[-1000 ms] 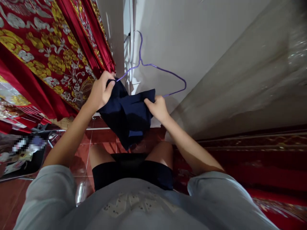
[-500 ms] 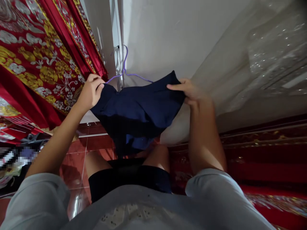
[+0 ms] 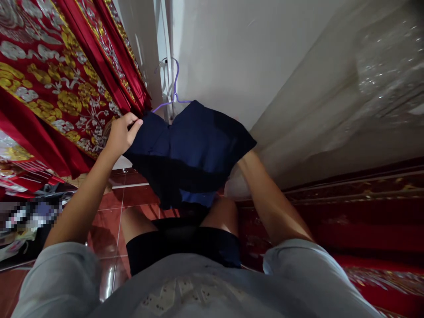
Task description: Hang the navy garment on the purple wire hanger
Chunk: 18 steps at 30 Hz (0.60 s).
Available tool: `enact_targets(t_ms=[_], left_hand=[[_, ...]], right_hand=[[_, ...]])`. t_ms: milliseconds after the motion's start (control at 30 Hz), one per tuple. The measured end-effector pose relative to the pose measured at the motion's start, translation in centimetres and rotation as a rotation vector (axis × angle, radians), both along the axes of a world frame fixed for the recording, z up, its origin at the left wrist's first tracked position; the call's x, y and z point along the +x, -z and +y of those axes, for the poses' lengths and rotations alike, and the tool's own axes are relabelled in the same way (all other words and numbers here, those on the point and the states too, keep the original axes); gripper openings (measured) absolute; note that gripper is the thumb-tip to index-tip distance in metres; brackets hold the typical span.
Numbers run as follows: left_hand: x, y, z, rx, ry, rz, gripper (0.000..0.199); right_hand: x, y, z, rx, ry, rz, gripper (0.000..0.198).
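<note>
Garment [image 3: 198, 141]: navy, darkly shadowed below, notched along its top edge, hung at the hanger [image 3: 176, 88].
Hanger: purple, its lower part covered by the garment.
Left hand [image 3: 122, 134]: raised, the garment's edge pinched by thumb and fingers.
Right hand: hidden beneath the garment, its grip impossible to tell; forearm [image 3: 266, 194] slanted inward.

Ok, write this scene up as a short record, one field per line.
Left hand: pinching the near-left upper edge of the dark blue garment
Right hand: hidden by the garment; only its forearm shows, reaching under the right edge
Hanger: purple, hook exposed, arms partly covered by the garment
Left side: red embroidered fabric
Floor: red tiles
</note>
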<state>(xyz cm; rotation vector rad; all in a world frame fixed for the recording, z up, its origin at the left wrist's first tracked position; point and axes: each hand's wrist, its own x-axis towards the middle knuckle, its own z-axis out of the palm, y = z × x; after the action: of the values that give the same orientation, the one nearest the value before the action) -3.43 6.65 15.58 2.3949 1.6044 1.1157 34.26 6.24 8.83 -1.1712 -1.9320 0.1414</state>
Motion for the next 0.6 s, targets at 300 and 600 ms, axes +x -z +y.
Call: enact_targets(t_ms=[300, 600], left_hand=[[4.0, -1.4, -1.3, 0.211, 0.001, -0.053, 0.03], [5.8, -1.6, -4.9, -0.414, 0.325, -0.434, 0.051]], right_hand=[[-0.8, -3.9, -1.8, -0.309, -0.16, 0.931, 0.042], [-6.5, -4.1, -9.8, -0.453, -0.737, 0.204, 0.028]])
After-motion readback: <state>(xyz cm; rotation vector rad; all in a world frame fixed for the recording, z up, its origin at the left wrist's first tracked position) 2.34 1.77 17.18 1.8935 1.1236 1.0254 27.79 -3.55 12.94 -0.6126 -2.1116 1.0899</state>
